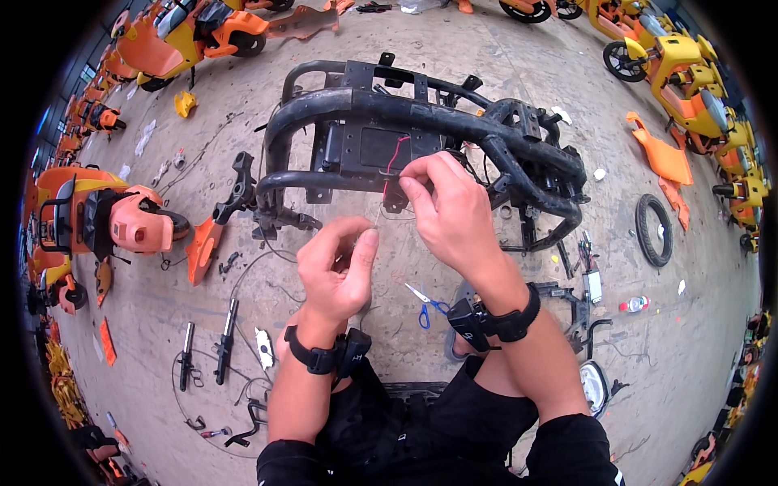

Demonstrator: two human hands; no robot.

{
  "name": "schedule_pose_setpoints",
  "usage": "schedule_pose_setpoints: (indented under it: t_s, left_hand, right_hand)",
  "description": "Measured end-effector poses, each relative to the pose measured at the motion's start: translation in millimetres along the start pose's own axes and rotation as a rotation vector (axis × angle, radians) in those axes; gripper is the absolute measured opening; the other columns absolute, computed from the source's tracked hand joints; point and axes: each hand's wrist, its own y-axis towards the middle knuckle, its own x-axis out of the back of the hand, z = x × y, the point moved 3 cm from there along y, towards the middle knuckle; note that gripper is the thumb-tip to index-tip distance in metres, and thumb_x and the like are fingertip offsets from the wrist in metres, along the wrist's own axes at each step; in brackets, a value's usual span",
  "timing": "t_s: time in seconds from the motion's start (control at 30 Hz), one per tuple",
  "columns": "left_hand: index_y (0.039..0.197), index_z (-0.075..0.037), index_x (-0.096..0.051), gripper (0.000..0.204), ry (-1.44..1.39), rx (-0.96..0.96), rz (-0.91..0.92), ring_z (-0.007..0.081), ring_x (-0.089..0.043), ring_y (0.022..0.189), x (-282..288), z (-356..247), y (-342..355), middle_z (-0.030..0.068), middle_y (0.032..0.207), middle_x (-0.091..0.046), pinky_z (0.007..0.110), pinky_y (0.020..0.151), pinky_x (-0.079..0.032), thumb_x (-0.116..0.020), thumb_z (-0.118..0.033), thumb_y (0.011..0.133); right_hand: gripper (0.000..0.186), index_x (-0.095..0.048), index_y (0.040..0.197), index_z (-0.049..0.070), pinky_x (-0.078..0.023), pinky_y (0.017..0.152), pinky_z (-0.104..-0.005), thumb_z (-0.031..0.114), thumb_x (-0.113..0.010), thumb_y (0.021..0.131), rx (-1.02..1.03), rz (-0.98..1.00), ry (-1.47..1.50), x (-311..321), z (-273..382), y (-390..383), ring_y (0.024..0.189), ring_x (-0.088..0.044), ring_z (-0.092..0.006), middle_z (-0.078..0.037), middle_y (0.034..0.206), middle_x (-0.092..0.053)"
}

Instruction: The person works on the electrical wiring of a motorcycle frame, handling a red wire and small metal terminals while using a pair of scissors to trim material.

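My right hand [452, 212] is closed in a pinch on a thin red wire [386, 188], just in front of the black scooter frame [324, 109]. One part of the wire curls up over the frame's dark panel. Lower and to the left, my left hand [334, 266] is also closed, thumb against the bent forefinger, on a fine pale strand that runs up toward the red wire. Where strand and wire meet is too small to make out. On the floor beyond my hands lie blue-handled scissors [424, 303], their blades partly open.
Two shock absorbers [226, 340] lie on the floor at left. To the right are a tyre [653, 230], a plastic bottle [634, 304] and a round headlight [594, 387]. An orange and yellow scooter [130, 219] stands at left, with several more around the edges.
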Motion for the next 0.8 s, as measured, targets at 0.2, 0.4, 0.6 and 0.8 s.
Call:
schedule_pose_setpoints:
  t_s: [0.2, 0.4, 0.6, 0.8]
  left_hand:
    - [0.094, 0.002, -0.068, 0.007, 0.018, -0.033, 0.043, 0.0062, -0.048, 0.053, -0.6, -0.8, -2.5, 0.0035, 0.071, -0.062, 0.023, 0.047, -0.034, -0.071, -0.001, 0.089]
    - [0.092, 0.001, -0.067, 0.009, 0.15, -0.145, 0.12, 0.013, -0.052, 0.051, -1.2, -14.0, 7.7, 0.0073, 0.071, -0.062, 0.027, 0.047, -0.038, -0.071, 0.004, 0.084]
    - [0.092, 0.001, -0.067, 0.014, 0.165, -0.201, 0.193, 0.0212, -0.061, 0.056, -2.6, -16.0, 10.3, 0.0112, 0.079, -0.067, 0.03, 0.051, -0.045, -0.071, 0.007, 0.08]
    - [0.092, 0.001, -0.067, 0.013, 0.183, -0.201, 0.227, 0.0202, -0.061, 0.057, -2.8, -17.4, 10.8, 0.0104, 0.077, -0.066, 0.03, 0.051, -0.045, -0.071, 0.006, 0.08]
  right_hand:
    - [0.005, -0.065, 0.095, 0.007, -0.053, 0.065, -0.0424, 0.011, -0.066, 0.092, 0.015, 0.007, -0.016, -1.1, -1.7, -3.5, 0.075, -0.068, -0.0331, -0.01, 0.094, -0.066]
    - [0.011, -0.071, 0.097, 0.006, -0.054, 0.061, -0.0344, 0.006, -0.073, 0.086, 0.105, -0.137, -0.011, 3.2, 3.7, -2.3, 0.066, -0.066, -0.0232, -0.006, 0.092, -0.066]
    - [0.016, -0.071, 0.102, 0.002, -0.052, 0.059, -0.0303, 0.003, -0.074, 0.086, 0.095, -0.097, 0.123, 2.8, 4.8, -4.1, 0.065, -0.065, -0.0165, -0.008, 0.088, -0.069]
    - [0.018, -0.071, 0.107, 0.003, -0.054, 0.061, -0.03, 0.0, -0.07, 0.089, 0.144, -0.111, 0.176, -2.4, 6.9, -2.6, 0.067, -0.066, -0.0191, -0.009, 0.094, -0.07]
